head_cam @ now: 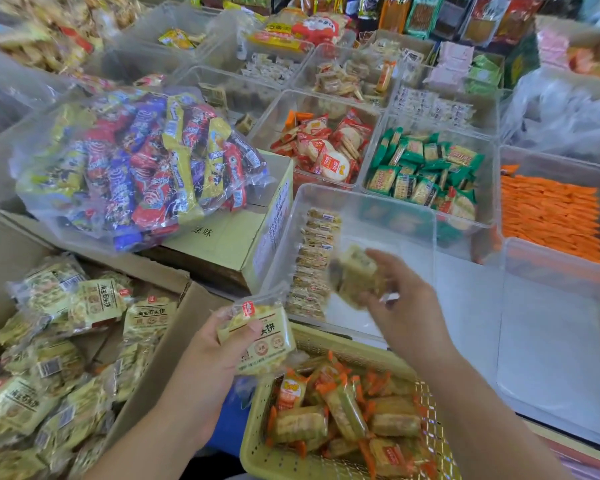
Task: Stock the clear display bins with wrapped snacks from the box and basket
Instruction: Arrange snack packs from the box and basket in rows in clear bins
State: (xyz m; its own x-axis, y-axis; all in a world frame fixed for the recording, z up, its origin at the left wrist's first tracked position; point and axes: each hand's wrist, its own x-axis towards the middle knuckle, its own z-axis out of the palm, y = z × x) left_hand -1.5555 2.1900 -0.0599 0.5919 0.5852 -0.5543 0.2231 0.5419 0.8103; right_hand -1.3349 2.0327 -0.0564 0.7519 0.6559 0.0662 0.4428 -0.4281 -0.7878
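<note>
Currently | right hand (406,306) pinches a yellow biscuit pack (355,275), blurred, over the clear bin (388,230) | left hand (208,355) grips a second pack (260,337), cardboard box (146,268) at its left | advice: stand the pack on edge against the row (314,258) left of the right grip.

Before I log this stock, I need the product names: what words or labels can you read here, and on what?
"海玉石头饼": on the yellow packs in the open box.
"原味": on the closed carton under the bag of mixed snacks.
"饼": on the labelled pack held by the left hand; the rest of its print is covered or unclear.
Everything else, including the blurred pack in the right hand, is too small or blurred to read.
</note>
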